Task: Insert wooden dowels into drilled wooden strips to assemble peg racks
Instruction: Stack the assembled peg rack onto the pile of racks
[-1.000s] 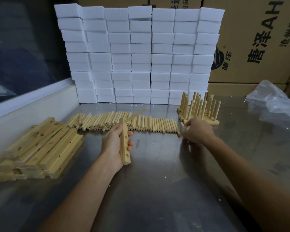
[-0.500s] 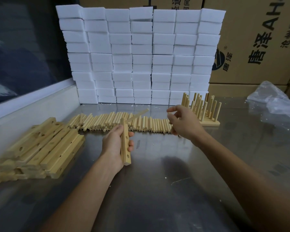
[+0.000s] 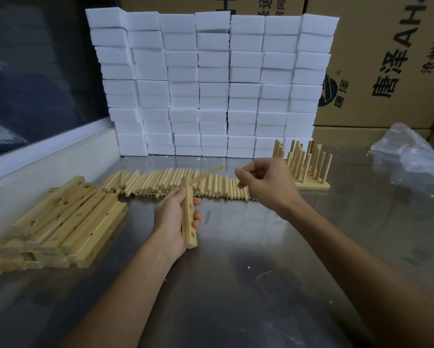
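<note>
Gripping one drilled strip [image 3: 189, 214] (two holes showing, one dowel [image 3: 207, 174] fitted), left hand [image 3: 174, 217] holds firm; right hand [image 3: 266, 183] pinches one loose dowel [image 3: 241, 184].

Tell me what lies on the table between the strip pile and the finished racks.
In the head view, a row of loose dowels spans that stretch, from the strip pile toward the finished racks.

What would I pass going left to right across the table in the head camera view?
Pile of drilled strips → left hand gripping a strip with one dowel in it → right hand pinching a dowel → finished racks → plastic bag.
</note>
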Motion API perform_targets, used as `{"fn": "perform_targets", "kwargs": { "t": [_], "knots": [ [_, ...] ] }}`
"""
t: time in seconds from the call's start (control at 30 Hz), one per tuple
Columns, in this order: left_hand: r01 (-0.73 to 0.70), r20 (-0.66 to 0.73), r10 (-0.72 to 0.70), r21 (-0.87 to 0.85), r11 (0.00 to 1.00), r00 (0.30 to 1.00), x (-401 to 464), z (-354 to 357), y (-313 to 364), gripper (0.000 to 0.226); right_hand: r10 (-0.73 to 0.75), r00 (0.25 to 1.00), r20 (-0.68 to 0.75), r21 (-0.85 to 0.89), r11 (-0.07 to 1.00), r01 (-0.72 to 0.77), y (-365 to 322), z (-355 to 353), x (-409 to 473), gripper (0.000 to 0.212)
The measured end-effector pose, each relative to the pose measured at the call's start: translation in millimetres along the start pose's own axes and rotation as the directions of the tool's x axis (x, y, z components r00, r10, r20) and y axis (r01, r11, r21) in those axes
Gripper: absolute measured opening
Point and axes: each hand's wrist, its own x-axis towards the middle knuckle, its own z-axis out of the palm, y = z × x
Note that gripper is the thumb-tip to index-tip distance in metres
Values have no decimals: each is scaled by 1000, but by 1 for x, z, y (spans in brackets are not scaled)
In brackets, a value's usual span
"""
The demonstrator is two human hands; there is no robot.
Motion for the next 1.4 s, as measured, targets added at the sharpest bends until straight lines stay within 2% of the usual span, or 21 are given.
{"fn": "perform_targets", "kwargs": {
  "t": [0.17,0.33,0.47,0.7,0.83,0.97,1.13,1.3,1.4],
  "knots": [
    [-2,17,2,-15,1000,1000,-3,1,2,19,-25,999,44,-15,1000,26,-4,2,-2,10],
    [36,37,-33,-79,996,999,-5,2,5,24,-227,951,208,-175,948,265,-13,13,-12,14],
    [82,79,-73,-123,989,994,-7,3,6,27,-279,907,316,-263,892,366,-19,22,-19,19],
    [124,170,-108,-91,988,980,-12,8,7,26,-310,885,348,-287,863,415,-23,30,-28,16],
    [72,149,-63,-56,996,987,-15,11,7,25,-348,871,346,-336,821,462,-28,30,-30,14],
    [-13,98,13,-1,1000,995,-17,15,7,26,-408,828,385,-505,657,559,-33,29,-30,14],
    [-165,74,158,101,981,985,-19,18,5,20,-446,807,386,-578,565,589,-32,30,-35,13],
    [-246,88,236,127,961,968,-19,20,2,22,-452,824,342,-596,574,562,-29,31,-36,13],
    [-346,103,332,188,919,938,-22,23,0,17,-351,890,290,-517,726,454,-32,32,-36,9]
  ]
}}
